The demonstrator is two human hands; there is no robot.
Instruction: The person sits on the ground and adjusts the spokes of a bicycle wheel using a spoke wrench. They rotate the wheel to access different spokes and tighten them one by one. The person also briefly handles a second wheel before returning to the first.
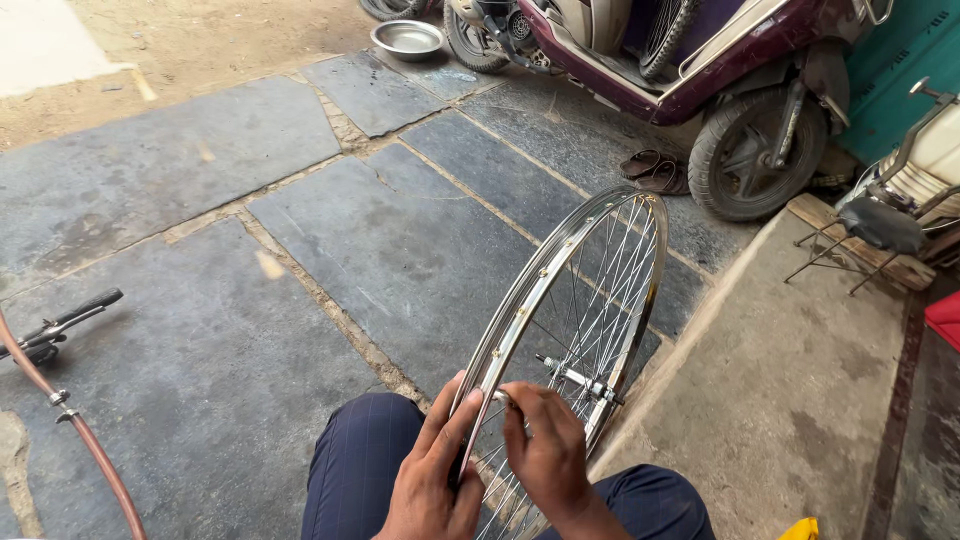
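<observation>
1. Your left hand (432, 478) is wrapped around the near edge of the bicycle wheel (575, 330). Your fingers (452, 425) curl over the shiny rim and grip it.
2. Your right hand (548, 450) is just right of the rim. Its fingertips pinch a small part at the rim, where a spoke meets it. The part is too small to name.
3. The wheel stands up on its edge, between your knees. It has no tyre. It leans a little and runs from near you out to the far right.
4. The axle (578, 380) sticks out from the middle of the wheel, just above your right hand.
5. Your legs, in dark blue trousers (360, 450), are at the near edge.
6. The ground is made of big grey stone slabs (300, 250).
7. Far away on the right is a dark red scooter (700, 60). A pair of brown sandals (655, 170) lies beside its back wheel.
8. A round metal bowl (407, 38) sits far away, near the top.
9. On the near left is a bicycle handlebar (65, 320) with a black grip.
</observation>
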